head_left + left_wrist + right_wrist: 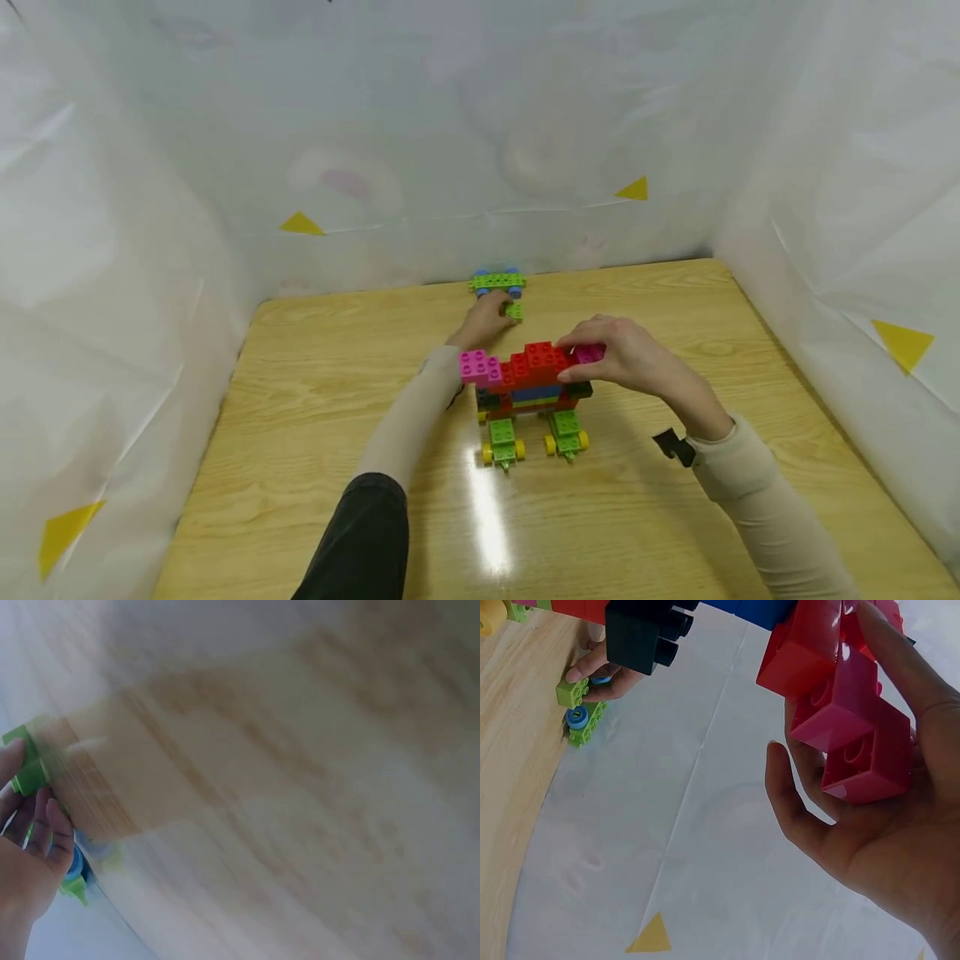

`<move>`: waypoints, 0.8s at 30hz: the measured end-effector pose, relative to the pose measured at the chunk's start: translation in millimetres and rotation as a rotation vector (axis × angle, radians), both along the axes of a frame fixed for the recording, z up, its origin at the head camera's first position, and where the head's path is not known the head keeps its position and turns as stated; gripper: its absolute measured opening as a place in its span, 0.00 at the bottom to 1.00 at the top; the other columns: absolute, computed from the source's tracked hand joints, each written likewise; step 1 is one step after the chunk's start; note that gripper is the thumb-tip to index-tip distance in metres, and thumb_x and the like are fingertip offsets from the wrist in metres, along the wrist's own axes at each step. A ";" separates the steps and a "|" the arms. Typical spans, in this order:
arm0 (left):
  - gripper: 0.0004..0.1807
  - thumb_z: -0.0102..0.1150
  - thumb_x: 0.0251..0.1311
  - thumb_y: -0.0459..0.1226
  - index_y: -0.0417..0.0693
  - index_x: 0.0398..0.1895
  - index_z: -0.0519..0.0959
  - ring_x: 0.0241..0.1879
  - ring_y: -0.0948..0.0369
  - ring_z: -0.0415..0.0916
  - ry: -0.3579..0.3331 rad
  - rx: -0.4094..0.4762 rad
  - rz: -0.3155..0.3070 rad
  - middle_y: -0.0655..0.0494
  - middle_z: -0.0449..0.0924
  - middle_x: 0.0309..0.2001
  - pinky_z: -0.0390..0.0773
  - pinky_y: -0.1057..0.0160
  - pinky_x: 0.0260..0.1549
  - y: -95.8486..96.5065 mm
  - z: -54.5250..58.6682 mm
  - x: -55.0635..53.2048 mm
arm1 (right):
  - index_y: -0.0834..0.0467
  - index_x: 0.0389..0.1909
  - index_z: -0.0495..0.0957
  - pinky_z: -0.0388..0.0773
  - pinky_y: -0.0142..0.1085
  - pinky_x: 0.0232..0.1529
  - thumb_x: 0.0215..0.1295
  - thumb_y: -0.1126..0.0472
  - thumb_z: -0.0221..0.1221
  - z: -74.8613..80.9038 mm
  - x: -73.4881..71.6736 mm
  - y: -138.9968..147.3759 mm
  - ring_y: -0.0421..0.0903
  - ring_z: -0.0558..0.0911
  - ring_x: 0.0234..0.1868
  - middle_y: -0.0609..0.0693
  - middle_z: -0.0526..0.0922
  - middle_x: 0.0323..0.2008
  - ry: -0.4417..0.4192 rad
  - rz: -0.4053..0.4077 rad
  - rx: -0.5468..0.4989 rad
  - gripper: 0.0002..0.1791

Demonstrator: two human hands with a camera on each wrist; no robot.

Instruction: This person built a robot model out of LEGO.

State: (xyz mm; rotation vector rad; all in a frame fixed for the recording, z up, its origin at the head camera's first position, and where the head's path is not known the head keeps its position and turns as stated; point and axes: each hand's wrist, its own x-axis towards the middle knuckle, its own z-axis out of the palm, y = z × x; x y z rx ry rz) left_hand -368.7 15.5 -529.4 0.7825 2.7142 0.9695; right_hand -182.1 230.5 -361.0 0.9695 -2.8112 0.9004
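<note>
Near the back edge, my left hand [482,322] pinches a light green toy brick [514,312] between thumb and fingers. Just behind it stands a green wheeled base [498,282] with blue wheels. My right hand [626,357] grips the top right end of a built brick model, where red bricks [542,358] meet pink bricks [855,724]. More pink bricks [476,367] stick out at the model's left end. Beneath are blue, yellow and dark green bricks [634,636]. Two green wheeled bases [502,435] with yellow wheels stand under the model.
The wooden table [315,467] has white sheeting [450,125] around its back and sides. Yellow triangles [902,343] are stuck on the sheeting. The model stands between my forearms.
</note>
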 end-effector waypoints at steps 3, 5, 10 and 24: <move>0.23 0.64 0.61 0.41 0.42 0.56 0.74 0.47 0.58 0.73 -0.026 0.025 0.017 0.51 0.75 0.50 0.74 0.60 0.47 -5.1 -1.9 1.0 | 0.54 0.45 0.85 0.75 0.38 0.37 0.51 0.50 0.72 -0.2 -0.9 -1.4 0.42 0.77 0.39 0.45 0.85 0.41 0.000 -0.003 0.001 0.21; 0.23 0.64 0.61 0.42 0.43 0.56 0.75 0.46 0.58 0.73 -0.051 0.061 0.037 0.51 0.76 0.50 0.74 0.59 0.46 -10.3 -2.8 1.8 | 0.55 0.45 0.85 0.75 0.38 0.37 0.51 0.50 0.72 -0.4 -1.9 -2.0 0.42 0.77 0.39 0.45 0.85 0.41 0.002 -0.001 0.005 0.21; 0.23 0.64 0.61 0.43 0.41 0.57 0.75 0.44 0.56 0.73 -0.089 0.197 0.115 0.49 0.76 0.47 0.75 0.56 0.45 -26.0 -1.7 3.6 | 0.55 0.45 0.85 0.74 0.38 0.35 0.50 0.52 0.72 0.1 -5.5 -2.9 0.42 0.77 0.38 0.46 0.85 0.40 0.007 0.012 0.000 0.21; 0.21 0.63 0.61 0.35 0.36 0.55 0.76 0.47 0.53 0.73 -0.070 0.282 0.162 0.45 0.74 0.49 0.75 0.58 0.49 -56.1 13.5 15.8 | 0.55 0.46 0.85 0.75 0.39 0.36 0.52 0.51 0.71 -2.1 -6.9 -1.0 0.41 0.77 0.38 0.45 0.85 0.40 -0.006 0.012 -0.017 0.21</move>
